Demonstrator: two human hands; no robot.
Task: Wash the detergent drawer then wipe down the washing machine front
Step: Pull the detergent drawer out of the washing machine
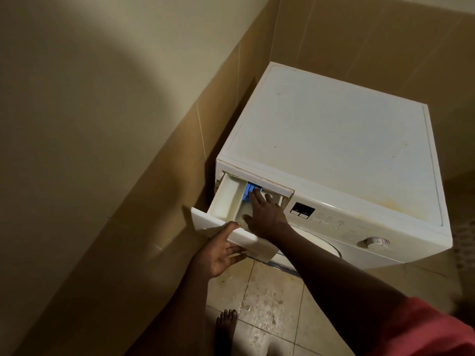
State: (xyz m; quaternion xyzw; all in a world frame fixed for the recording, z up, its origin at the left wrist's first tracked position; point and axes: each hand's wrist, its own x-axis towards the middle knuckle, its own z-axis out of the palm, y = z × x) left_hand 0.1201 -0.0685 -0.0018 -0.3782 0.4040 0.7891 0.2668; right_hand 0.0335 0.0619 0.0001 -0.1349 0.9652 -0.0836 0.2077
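A person's left hand (218, 250) grips the front panel of the pulled-out detergent drawer (226, 201), thumb on top and fingers (232, 253) curled beneath, while the right hand (264, 214), fingers (257, 196) spread, presses on the blue insert (248, 189) just ahead; the white washing machine (334, 140) extends right of both hands

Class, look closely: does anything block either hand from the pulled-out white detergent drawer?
Nothing visible. The left hand already holds the white plastic detergent drawer by its front panel, and the right hand reaches inside, fingertips on the blue insert.
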